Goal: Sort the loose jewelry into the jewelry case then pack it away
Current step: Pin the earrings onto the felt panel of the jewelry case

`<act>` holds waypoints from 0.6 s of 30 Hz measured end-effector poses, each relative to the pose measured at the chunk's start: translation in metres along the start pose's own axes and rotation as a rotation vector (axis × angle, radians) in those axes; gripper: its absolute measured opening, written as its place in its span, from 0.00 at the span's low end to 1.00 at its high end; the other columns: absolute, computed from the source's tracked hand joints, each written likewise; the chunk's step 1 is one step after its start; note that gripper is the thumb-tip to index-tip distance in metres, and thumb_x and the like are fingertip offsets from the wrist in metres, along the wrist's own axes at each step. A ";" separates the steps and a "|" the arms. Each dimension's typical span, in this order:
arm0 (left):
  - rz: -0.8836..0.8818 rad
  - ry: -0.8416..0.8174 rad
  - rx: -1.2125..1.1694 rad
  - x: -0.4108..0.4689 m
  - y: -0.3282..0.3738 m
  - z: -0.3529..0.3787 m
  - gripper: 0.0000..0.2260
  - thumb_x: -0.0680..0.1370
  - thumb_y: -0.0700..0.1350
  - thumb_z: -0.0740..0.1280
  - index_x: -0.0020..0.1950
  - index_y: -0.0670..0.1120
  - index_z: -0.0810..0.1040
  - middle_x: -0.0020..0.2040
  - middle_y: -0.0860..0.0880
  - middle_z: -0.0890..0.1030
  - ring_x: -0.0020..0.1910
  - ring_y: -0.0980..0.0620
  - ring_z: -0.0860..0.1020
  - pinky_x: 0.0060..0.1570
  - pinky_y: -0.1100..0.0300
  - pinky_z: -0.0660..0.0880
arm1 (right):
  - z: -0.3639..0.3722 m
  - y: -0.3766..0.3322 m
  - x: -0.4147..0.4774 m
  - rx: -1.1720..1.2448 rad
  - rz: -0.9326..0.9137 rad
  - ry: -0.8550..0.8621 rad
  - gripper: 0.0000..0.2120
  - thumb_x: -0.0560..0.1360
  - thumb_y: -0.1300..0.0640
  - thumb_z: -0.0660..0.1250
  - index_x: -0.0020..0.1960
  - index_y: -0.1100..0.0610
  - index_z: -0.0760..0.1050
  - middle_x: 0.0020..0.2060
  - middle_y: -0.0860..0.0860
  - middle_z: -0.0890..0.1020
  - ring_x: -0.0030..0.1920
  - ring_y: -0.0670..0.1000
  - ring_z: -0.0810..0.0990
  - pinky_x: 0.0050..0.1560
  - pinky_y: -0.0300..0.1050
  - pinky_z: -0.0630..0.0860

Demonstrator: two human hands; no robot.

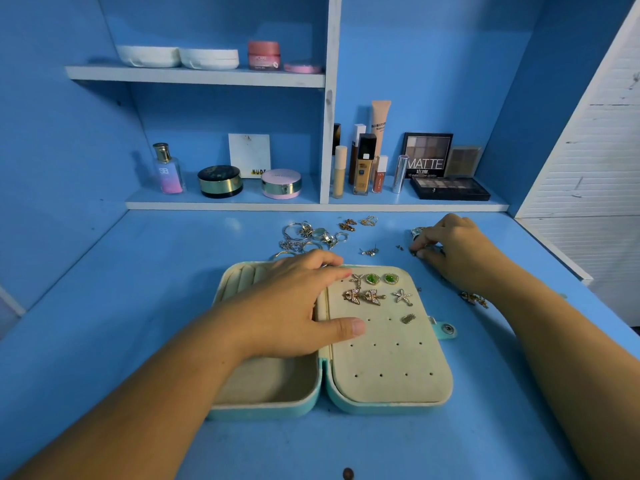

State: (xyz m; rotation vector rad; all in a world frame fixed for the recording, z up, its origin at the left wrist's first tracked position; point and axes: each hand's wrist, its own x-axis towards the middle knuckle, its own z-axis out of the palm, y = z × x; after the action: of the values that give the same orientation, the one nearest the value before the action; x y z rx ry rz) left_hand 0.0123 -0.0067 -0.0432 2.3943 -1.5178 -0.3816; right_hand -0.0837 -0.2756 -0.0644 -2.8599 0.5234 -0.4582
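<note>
Forearms reach in from the near edge over a blue desk (pixel 138 306). Between them, under the left hand (pixel 291 306), the jewelry case (pixel 270 386) lies open and flat. Its deep tray is below the left wrist, and its perforated earring panel (pixel 388 358) is on the thumb side of that hand. The left hand lies palm down over the hinge with the fingers stretched and relaxed. It grasps nothing. The thumb rests on the panel and the fingertips reach the far edge of the case.

Just beyond the thumb, several earrings are already on the panel: two green stone earrings (pixel 373 279), a pair of leaf-shaped earrings (pixel 363 296) and a starfish earring (pixel 402 296). A snap tab (pixel 446 329) sticks out of the case toward the right forearm.

The right hand (pixel 457 251) is farther away, beyond the case, with the knuckles up and the fingers bent down to the desk. The fingertips are on some tiny dark pieces (pixel 401 248). I cannot tell if they already pinch one. A gold piece (pixel 474 299) lies beside the right wrist.

Beyond the left fingertips there is a pile of loose rings and chains (pixel 311 237). A small stud (pixel 370 251) lies between the two hands.

Farthest, behind both hands, shelves hold cosmetics, among them a perfume bottle (pixel 168 171) and an eyeshadow palette (pixel 427 155).
</note>
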 end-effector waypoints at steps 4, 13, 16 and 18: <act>-0.001 0.000 0.004 0.000 0.000 0.000 0.37 0.70 0.72 0.60 0.76 0.60 0.59 0.73 0.65 0.56 0.73 0.58 0.56 0.74 0.50 0.58 | -0.001 -0.001 -0.003 0.003 -0.001 -0.026 0.06 0.75 0.54 0.68 0.51 0.49 0.81 0.47 0.50 0.70 0.55 0.55 0.68 0.55 0.45 0.67; -0.005 -0.005 0.007 0.000 0.002 -0.001 0.37 0.71 0.72 0.61 0.76 0.60 0.59 0.74 0.65 0.56 0.73 0.58 0.56 0.74 0.50 0.57 | -0.003 -0.016 -0.008 0.025 -0.061 -0.033 0.06 0.75 0.52 0.67 0.50 0.50 0.80 0.50 0.49 0.71 0.55 0.53 0.68 0.51 0.40 0.62; -0.010 -0.010 0.009 0.000 0.003 -0.001 0.36 0.71 0.71 0.61 0.76 0.60 0.59 0.74 0.64 0.56 0.74 0.58 0.56 0.74 0.50 0.57 | -0.002 -0.024 -0.008 0.039 -0.118 -0.077 0.06 0.75 0.51 0.68 0.51 0.47 0.80 0.52 0.50 0.72 0.56 0.52 0.67 0.55 0.40 0.62; -0.010 -0.011 0.006 0.000 0.003 -0.002 0.37 0.71 0.71 0.61 0.76 0.60 0.59 0.74 0.64 0.56 0.74 0.58 0.56 0.75 0.50 0.57 | -0.001 -0.025 -0.006 0.038 -0.125 -0.117 0.06 0.75 0.50 0.68 0.51 0.45 0.81 0.52 0.49 0.71 0.57 0.51 0.66 0.57 0.41 0.62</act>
State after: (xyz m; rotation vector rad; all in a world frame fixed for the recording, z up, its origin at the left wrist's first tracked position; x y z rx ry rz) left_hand 0.0107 -0.0077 -0.0407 2.4092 -1.5137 -0.3938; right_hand -0.0819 -0.2506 -0.0585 -2.8721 0.3140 -0.3142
